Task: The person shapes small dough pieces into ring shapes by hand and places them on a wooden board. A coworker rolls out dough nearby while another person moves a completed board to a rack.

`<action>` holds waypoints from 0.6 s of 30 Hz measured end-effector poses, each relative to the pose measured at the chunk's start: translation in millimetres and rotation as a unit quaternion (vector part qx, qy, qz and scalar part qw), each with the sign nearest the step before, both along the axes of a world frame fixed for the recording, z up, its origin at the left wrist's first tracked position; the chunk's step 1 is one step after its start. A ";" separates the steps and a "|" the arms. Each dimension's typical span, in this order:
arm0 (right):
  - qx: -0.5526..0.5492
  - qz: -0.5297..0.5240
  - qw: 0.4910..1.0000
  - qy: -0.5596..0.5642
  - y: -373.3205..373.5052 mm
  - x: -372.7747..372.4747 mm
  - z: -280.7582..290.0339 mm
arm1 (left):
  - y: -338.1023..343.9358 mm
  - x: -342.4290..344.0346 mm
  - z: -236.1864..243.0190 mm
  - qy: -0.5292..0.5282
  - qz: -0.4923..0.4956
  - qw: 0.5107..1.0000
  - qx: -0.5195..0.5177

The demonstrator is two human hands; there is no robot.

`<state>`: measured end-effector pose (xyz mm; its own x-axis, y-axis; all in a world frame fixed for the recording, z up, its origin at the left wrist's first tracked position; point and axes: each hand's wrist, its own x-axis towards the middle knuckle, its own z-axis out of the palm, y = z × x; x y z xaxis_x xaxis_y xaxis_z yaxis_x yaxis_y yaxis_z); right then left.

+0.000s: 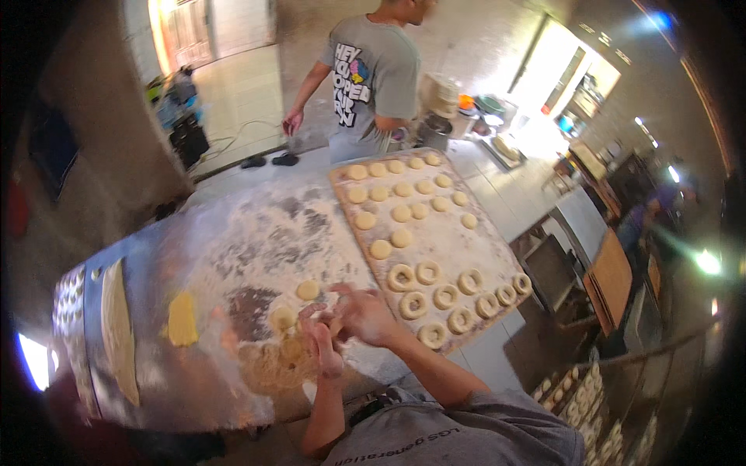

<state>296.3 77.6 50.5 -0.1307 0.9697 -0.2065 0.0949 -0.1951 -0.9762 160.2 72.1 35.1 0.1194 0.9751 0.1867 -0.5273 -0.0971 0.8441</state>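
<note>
My left hand (pixel 325 351) and my right hand (pixel 367 317) come together over the near edge of a floured table. Both have bent fingers, and what they close around is hidden between them; a little pale dough seems to show there. A round dough disc (pixel 308 290) lies just beyond my fingers. Another dough disc (pixel 282 317) rests in the flour left of my left hand. On the board (pixel 435 242) to my right, several flat dough discs (pixel 401 213) sit in rows at the far end, and several dough rings (pixel 445 297) are grouped at the near end.
A long dough strip (pixel 117 334) and a yellow slab (pixel 183 318) lie toward the table's left. A tray of small pieces (pixel 70 299) stands at the left end. Another person (pixel 373 74) stands beyond the board. Racked dough rings (pixel 579 400) are at lower right.
</note>
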 end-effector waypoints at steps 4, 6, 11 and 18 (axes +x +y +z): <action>-0.030 0.005 0.979 0.203 4.8 10.3 38.0 | 3.8 12.8 12.3 0.362 0.109 0.921 0.095; 0.056 -0.001 0.992 0.110 4.0 27.2 33.9 | 2.2 37.3 28.1 0.362 0.116 0.922 0.068; 0.041 -0.044 0.963 0.262 -2.9 74.8 24.0 | 0.3 89.8 52.6 0.373 0.135 0.914 0.089; 0.049 -0.100 0.950 0.291 -20.7 162.0 55.1 | 5.9 173.5 55.3 0.385 0.073 0.917 0.077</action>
